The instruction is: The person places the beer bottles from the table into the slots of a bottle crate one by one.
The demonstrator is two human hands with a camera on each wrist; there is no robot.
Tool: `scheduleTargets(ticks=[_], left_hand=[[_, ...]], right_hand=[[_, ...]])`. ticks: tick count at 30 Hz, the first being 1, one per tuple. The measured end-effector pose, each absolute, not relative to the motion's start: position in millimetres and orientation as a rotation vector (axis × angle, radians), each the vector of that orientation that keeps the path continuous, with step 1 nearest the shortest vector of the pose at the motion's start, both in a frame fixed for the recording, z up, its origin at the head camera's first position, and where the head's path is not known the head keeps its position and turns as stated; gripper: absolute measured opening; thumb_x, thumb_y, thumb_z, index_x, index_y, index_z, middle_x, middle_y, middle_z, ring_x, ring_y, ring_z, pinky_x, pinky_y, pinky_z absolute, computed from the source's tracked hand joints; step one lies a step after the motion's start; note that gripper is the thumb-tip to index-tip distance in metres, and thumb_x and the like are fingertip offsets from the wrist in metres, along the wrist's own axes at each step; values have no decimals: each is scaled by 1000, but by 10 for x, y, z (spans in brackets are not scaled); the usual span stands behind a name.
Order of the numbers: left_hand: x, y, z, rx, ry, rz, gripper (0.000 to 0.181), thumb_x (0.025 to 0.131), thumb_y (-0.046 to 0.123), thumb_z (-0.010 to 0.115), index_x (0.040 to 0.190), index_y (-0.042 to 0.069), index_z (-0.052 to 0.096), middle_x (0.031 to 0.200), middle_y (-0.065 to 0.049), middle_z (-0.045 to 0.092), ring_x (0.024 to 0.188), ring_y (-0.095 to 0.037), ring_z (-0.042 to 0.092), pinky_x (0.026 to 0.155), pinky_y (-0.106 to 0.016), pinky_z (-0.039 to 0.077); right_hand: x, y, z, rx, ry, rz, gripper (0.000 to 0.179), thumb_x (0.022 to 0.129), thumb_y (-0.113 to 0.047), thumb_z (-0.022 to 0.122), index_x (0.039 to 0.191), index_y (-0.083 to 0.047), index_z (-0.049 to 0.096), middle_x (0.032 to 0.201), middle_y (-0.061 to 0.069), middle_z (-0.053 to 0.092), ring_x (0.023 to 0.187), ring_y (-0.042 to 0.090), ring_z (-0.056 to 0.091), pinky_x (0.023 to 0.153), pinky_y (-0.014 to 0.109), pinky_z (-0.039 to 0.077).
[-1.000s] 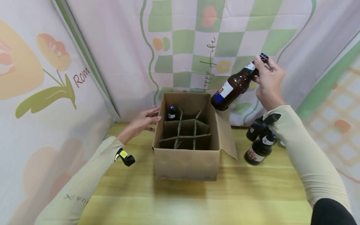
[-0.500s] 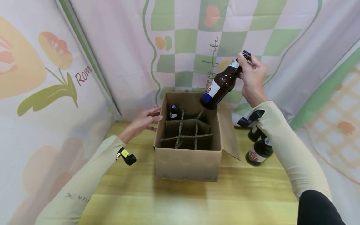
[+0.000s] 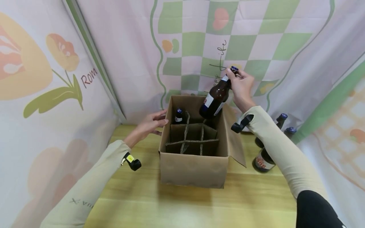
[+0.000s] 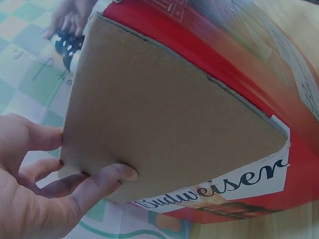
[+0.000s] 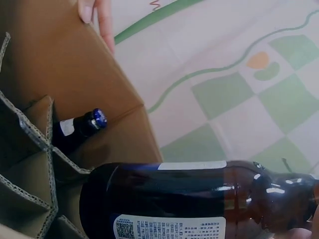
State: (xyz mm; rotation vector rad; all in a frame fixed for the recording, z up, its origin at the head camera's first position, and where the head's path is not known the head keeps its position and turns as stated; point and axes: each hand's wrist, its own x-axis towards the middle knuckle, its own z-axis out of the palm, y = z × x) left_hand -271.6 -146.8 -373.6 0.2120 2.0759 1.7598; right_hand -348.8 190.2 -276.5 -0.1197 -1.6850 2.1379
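My right hand [image 3: 243, 87] grips a brown glass beer bottle [image 3: 215, 99] by its neck, just under the blue cap. The bottle leans, its base low over the back right of an open cardboard box [image 3: 194, 171]. In the right wrist view, the bottle [image 5: 199, 199] lies across the frame with a printed back label. My left hand [image 3: 148, 125] holds the box's left side at the edge; in the left wrist view, its fingers [image 4: 107, 179] lie partly over a brown cardboard panel [image 4: 164, 109] and partly behind its edge. Another capped bottle [image 3: 178, 116] stands in the back left compartment.
Cardboard dividers [image 3: 185, 139] split the box into compartments. A side flap [image 3: 235, 139] sticks out on the right. Beyond it several bottles [image 3: 262, 161] stand on the wooden table [image 3: 196, 209], partly behind my right forearm. A patterned curtain [image 3: 191, 41] hangs close behind.
My right hand has carried the bottle left and lowered it, from beside the box's right edge to over its back right part. The left hand stays on the box's side.
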Motion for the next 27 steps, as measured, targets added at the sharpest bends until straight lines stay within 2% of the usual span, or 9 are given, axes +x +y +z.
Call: scheduleTargets(ticks=[3,7,9,11,12,15,18,23,27], left_hand=[[-2705,-1471,-3732,241,2091,1763,68,107,16,59,167,20,27,169,-20,31,141,-42,50,83,-36,65],[-2697,-1485,-3714,236,2104,1766,68,107,15,58,167,19,27,171,-18,26,141,-43,49,82,-36,65],[-2693,-1495,-3700,225,2109,1764,69,106,14,58,167,20,27,172,-17,24,141,-42,49,83,-36,65],[-2691,-1503,-3694,218,2107,1762,69,106,14,58,167,21,27,172,-17,24,142,-42,49,83,-37,65],[-2688,-1506,-3693,216,2104,1762,69,106,15,59,167,21,27,172,-17,24,142,-42,49,84,-37,65],[-2681,-1515,-3710,217,2092,1763,69,107,15,59,167,22,27,172,-16,24,143,-41,48,85,-38,65],[-2677,-1518,-3724,218,2088,1763,69,107,16,59,167,22,27,172,-16,25,143,-41,48,84,-37,65],[-2690,-1510,-3705,214,2090,1767,69,107,15,59,167,21,27,171,-17,27,143,-41,48,83,-37,65],[-2695,-1517,-3704,211,2088,1775,69,106,15,59,167,21,27,172,-17,26,143,-41,49,83,-37,65]], right_hand=[[-3546,1799,-2806,-149,-1702,2118,48,94,-13,78,137,4,65,122,13,76,106,16,75,86,19,61],[-3639,1634,-2901,-153,-1716,2102,49,94,-11,78,139,4,64,125,15,75,104,12,73,97,22,59],[-3687,1557,-2960,-142,-1720,2092,46,94,-9,77,136,4,66,128,17,74,101,10,73,97,22,58],[-3721,1504,-3029,-138,-1734,2076,44,95,-10,77,135,4,67,126,16,74,96,7,72,92,18,59],[-3729,1488,-3067,-144,-1754,2060,42,95,-12,77,134,3,68,123,15,76,91,6,72,83,16,59],[-3736,1461,-3190,-117,-1845,1976,37,96,-16,77,128,1,72,102,3,80,78,2,67,64,12,54],[-3734,1476,-3255,-31,-1977,1843,31,96,-21,77,116,3,75,77,-10,73,64,0,60,52,13,47],[-3731,1572,-3166,195,-2114,1754,25,96,-17,77,101,7,73,68,-11,70,57,0,66,53,15,56],[-3726,1637,-3103,368,-2207,1688,29,96,-14,77,108,11,73,77,-4,76,60,2,69,55,16,58]])
